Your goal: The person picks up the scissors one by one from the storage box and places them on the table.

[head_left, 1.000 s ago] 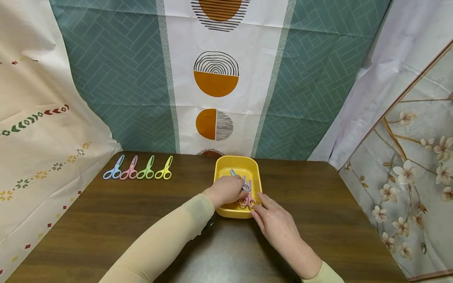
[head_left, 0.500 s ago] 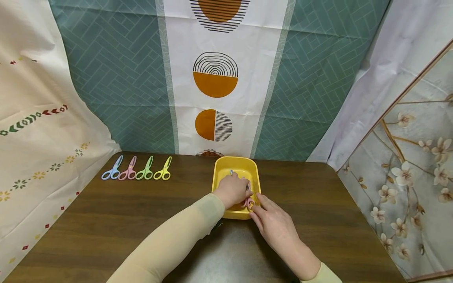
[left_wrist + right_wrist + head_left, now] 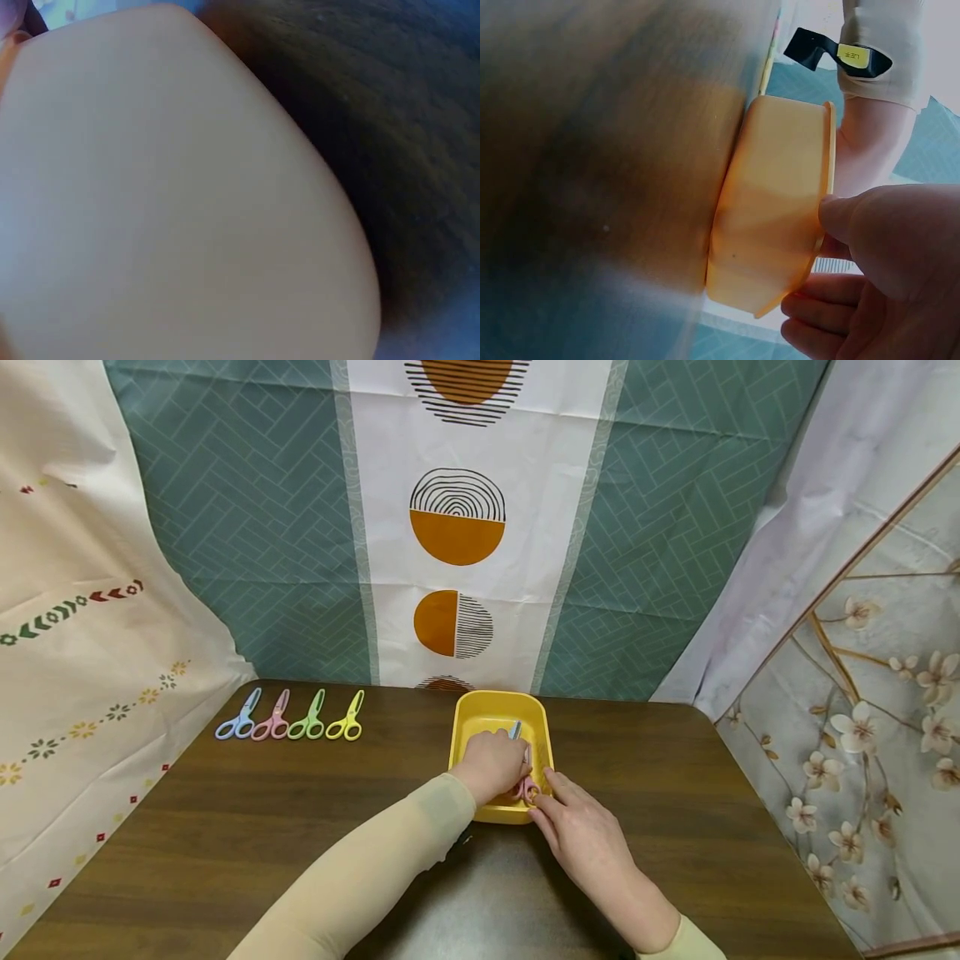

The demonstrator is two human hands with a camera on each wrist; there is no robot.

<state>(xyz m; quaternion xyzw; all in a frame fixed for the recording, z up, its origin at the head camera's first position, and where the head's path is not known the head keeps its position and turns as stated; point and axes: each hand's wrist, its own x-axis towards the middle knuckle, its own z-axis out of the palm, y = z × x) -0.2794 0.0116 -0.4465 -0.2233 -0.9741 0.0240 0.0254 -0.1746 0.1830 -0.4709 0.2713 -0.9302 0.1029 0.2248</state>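
Observation:
A yellow tray (image 3: 463, 718) stands at the table's far side. My left hand (image 3: 491, 764) reaches into it from the left, its curled fingers gripping a pair of blue scissors (image 3: 515, 729); only the blade end shows beyond the knuckles. Beside the hand lie pink scissors (image 3: 531, 790), partly covered by it. At the near right corner, my right hand (image 3: 588, 835) holds the tray's rim. In the right wrist view, that hand's thumb sits on the rim, with the fingers on the other side of the tray wall (image 3: 780, 172).
Left of the tray, blue (image 3: 238, 720), pink (image 3: 273, 718), green (image 3: 308, 718) and yellow scissors (image 3: 348, 720) lie in a row on the brown table (image 3: 360, 793). Patterned curtains (image 3: 465, 543) hang behind. A pale blurred surface (image 3: 165, 187) fills most of the left wrist view.
My left hand has moved slightly right inside the tray. The blue scissors' blade has swung from pointing left to pointing away and slightly right. The right hand has stayed on the rim.

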